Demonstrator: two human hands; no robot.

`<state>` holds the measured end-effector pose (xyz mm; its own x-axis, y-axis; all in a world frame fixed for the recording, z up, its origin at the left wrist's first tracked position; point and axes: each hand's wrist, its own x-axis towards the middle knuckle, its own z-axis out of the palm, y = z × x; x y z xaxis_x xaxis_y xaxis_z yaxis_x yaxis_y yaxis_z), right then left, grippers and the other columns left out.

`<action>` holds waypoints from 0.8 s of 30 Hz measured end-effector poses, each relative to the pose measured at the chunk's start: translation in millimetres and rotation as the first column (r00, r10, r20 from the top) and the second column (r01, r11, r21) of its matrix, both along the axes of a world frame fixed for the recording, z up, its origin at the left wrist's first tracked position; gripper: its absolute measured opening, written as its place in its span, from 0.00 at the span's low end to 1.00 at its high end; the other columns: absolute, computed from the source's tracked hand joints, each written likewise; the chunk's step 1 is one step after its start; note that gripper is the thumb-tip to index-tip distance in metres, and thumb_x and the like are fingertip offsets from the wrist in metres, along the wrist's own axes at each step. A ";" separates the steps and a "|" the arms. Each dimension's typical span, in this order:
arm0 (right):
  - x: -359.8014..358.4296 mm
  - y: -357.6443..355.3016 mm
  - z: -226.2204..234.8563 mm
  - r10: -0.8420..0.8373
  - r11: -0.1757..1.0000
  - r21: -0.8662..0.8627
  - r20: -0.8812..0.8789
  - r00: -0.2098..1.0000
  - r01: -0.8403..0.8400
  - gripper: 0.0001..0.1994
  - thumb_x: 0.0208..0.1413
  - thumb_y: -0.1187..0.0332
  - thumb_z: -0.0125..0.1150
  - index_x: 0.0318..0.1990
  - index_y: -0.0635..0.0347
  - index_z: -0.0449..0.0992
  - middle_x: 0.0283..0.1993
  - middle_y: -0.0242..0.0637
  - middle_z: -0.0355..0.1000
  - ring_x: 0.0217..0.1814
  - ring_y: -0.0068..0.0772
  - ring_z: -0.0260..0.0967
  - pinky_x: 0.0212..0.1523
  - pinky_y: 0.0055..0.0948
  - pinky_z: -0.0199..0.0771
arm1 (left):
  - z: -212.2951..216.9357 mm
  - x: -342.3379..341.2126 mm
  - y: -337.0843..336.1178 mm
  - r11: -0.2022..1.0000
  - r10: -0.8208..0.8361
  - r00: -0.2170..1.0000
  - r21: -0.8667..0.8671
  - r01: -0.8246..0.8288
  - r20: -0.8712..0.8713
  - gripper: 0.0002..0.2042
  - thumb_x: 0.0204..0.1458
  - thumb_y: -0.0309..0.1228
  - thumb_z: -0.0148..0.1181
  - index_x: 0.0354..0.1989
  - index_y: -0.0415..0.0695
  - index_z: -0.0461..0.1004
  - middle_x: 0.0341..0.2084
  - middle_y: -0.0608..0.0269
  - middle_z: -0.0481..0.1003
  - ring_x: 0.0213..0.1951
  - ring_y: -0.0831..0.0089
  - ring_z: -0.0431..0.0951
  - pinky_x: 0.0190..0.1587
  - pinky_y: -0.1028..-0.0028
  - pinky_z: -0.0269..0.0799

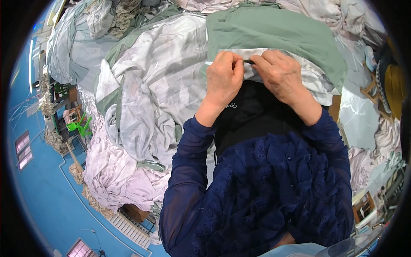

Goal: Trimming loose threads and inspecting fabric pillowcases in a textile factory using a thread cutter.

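Both my hands are close together over the near edge of a green and white fabric piece. My left hand (223,77) is closed, with thumb and forefinger pressed together; what it grips is mostly hidden. A short pale strip (209,63) shows beside its knuckles. My right hand (279,73) pinches a slim black object (248,61) that spans the gap toward my left thumb; its kind cannot be made out. Beyond the hands lies smooth green fabric (269,28). A folded white patterned edge (314,76) shows beside my right hand.
White and grey patterned fabric (171,55) spreads to the left, with a pinkish heap (122,175) below it. More cloth piles (98,19) stand at the far left. A black apron (257,113) covers my lap. A bright green object (80,127) stands over the blue floor (51,188).
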<state>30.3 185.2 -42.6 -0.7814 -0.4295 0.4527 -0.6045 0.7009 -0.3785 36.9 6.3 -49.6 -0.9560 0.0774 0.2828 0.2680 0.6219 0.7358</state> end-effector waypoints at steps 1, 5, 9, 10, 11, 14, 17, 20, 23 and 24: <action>0.0 0.4 0.0 -0.001 1.000 0.000 0.000 1.000 0.001 0.13 0.43 0.72 0.69 0.39 0.54 0.78 0.29 0.30 0.68 0.32 0.33 0.70 0.30 0.31 0.70 | -0.2 0.0 0.5 1.000 0.003 1.000 0.003 -0.003 0.000 0.03 0.48 0.21 0.59 0.26 0.39 0.70 0.23 0.55 0.72 0.25 0.55 0.74 0.27 0.63 0.69; -0.3 0.3 0.3 0.000 1.000 -0.005 -0.007 1.000 0.000 0.13 0.43 0.72 0.69 0.39 0.54 0.78 0.29 0.30 0.68 0.32 0.33 0.70 0.30 0.31 0.70 | 0.9 0.8 1.8 1.000 0.004 1.000 -0.003 -0.004 0.005 0.03 0.48 0.21 0.59 0.26 0.39 0.70 0.23 0.55 0.73 0.25 0.55 0.75 0.26 0.63 0.69; -0.4 -1.2 -0.8 -0.011 1.000 -0.002 -0.021 1.000 0.011 0.12 0.43 0.73 0.68 0.39 0.54 0.77 0.28 0.30 0.67 0.31 0.32 0.69 0.29 0.30 0.70 | 0.4 2.2 3.1 0.998 0.004 0.998 -0.069 -0.008 -0.061 0.03 0.47 0.21 0.59 0.28 0.40 0.70 0.25 0.55 0.72 0.25 0.55 0.75 0.26 0.63 0.70; -0.4 -1.2 -0.8 -0.012 1.000 -0.002 -0.021 1.000 0.012 0.12 0.43 0.73 0.68 0.39 0.54 0.77 0.28 0.30 0.67 0.31 0.32 0.69 0.29 0.30 0.70 | -0.3 2.4 3.2 0.994 -0.006 0.996 -0.107 -0.004 -0.093 0.03 0.47 0.21 0.59 0.28 0.40 0.70 0.25 0.56 0.72 0.25 0.55 0.74 0.26 0.63 0.70; -0.4 -1.1 -0.8 -0.012 1.000 -0.003 -0.021 1.000 0.011 0.12 0.43 0.73 0.68 0.38 0.54 0.77 0.28 0.30 0.67 0.31 0.32 0.69 0.29 0.30 0.69 | -0.4 2.5 3.5 0.994 -0.008 0.996 -0.107 -0.002 -0.093 0.03 0.47 0.21 0.59 0.28 0.40 0.70 0.25 0.56 0.72 0.25 0.55 0.74 0.26 0.63 0.70; -0.9 -2.3 -1.1 -0.007 1.000 -0.003 -0.023 1.000 0.007 0.12 0.43 0.73 0.68 0.38 0.54 0.77 0.28 0.30 0.67 0.31 0.32 0.69 0.28 0.30 0.69 | -0.4 3.9 3.2 0.990 -0.006 0.994 -0.141 -0.010 -0.113 0.04 0.47 0.21 0.59 0.29 0.41 0.70 0.25 0.57 0.71 0.25 0.55 0.74 0.25 0.63 0.70; -0.9 -1.8 -1.4 -0.008 1.000 -0.005 -0.025 1.000 0.008 0.12 0.43 0.73 0.68 0.38 0.54 0.77 0.28 0.30 0.67 0.31 0.32 0.69 0.28 0.30 0.69 | -0.4 4.5 4.2 0.985 -0.008 0.990 -0.172 -0.017 -0.144 0.04 0.46 0.20 0.60 0.29 0.41 0.70 0.25 0.57 0.71 0.25 0.55 0.74 0.25 0.63 0.70; -0.8 -2.2 -1.9 -0.008 1.000 -0.010 -0.024 1.000 0.008 0.12 0.44 0.72 0.68 0.39 0.55 0.77 0.28 0.30 0.67 0.31 0.32 0.69 0.28 0.30 0.69 | -1.7 5.4 3.1 0.982 -0.010 0.988 -0.190 -0.020 -0.155 0.05 0.46 0.20 0.60 0.29 0.41 0.70 0.25 0.57 0.70 0.25 0.55 0.74 0.25 0.63 0.70; -0.5 -1.4 -1.1 -0.009 1.000 -0.008 -0.015 1.000 0.009 0.12 0.44 0.72 0.68 0.39 0.55 0.77 0.28 0.30 0.67 0.31 0.32 0.69 0.29 0.30 0.69 | -1.2 5.7 4.4 0.980 -0.017 0.986 -0.200 -0.017 -0.165 0.05 0.45 0.20 0.60 0.29 0.41 0.70 0.25 0.57 0.70 0.25 0.56 0.74 0.25 0.64 0.70; -0.4 -1.9 -0.3 -0.006 1.000 0.000 -0.011 1.000 0.006 0.12 0.44 0.72 0.68 0.39 0.55 0.77 0.29 0.30 0.67 0.31 0.32 0.69 0.29 0.31 0.69 | -0.8 5.8 4.3 0.981 -0.013 0.985 -0.194 -0.021 -0.171 0.05 0.45 0.20 0.60 0.29 0.41 0.70 0.25 0.57 0.70 0.25 0.56 0.74 0.25 0.64 0.69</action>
<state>29.9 183.2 -42.9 -0.7791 -0.4248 0.4610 -0.6043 0.7048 -0.3717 42.7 10.6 -50.4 -0.8953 0.1433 0.4218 0.3764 0.7498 0.5442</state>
